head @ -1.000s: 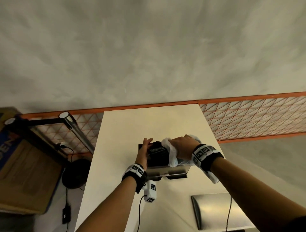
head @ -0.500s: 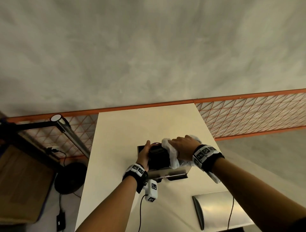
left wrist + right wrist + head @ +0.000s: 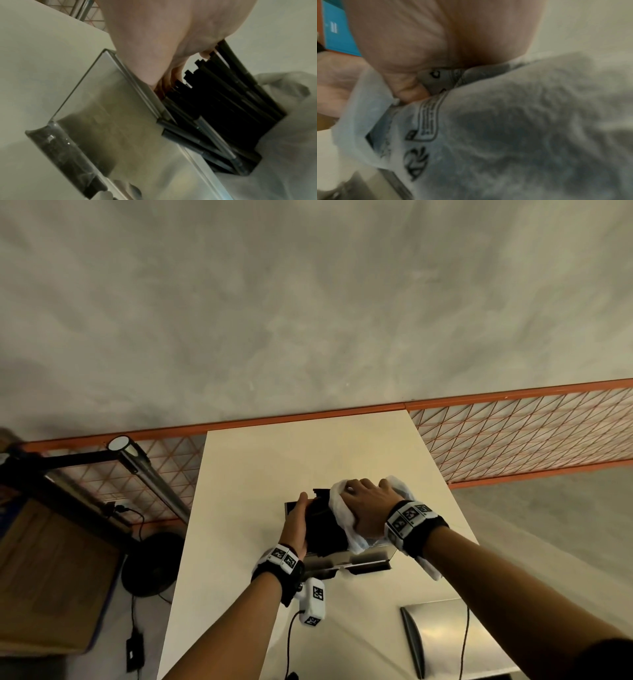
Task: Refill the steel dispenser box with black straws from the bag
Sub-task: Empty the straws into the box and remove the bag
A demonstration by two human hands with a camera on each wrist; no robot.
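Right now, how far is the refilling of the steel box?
Midway. Many black straws already lie in the steel box. The right hand grips the white bag at the box; the left hand steadies the straw ends. Left: free the bag and settle the straws.

no legible text on bag (image 3: 505, 135).

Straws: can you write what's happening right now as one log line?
step: unloading black straws into steel dispenser box | left hand: on straw ends | right hand: grips bag | place: table
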